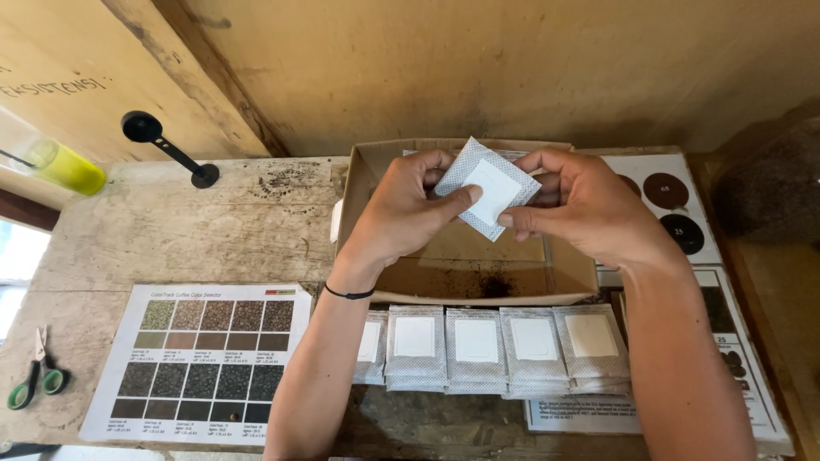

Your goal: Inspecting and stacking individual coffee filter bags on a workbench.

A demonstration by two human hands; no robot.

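Both my hands hold one small white filter sachet (490, 189) with a plain square patch, tilted above an open cardboard box (478, 282). My left hand (401, 209) pinches its left side with thumb on top; a black band circles that wrist. My right hand (585, 209) grips the sachet's right edge. Dark grounds lie scattered on the box floor. In front of the box, a row of several like sachets (491, 346) lies in small stacks on the wooden table.
A laminated chart of dark sample squares (201, 363) lies at the front left, green-handled scissors (34, 380) beside it. A black scoop (166, 147) and a yellow-green tube (64, 166) rest at the back left. Printed sheets with brown circles (675, 209) lie at the right.
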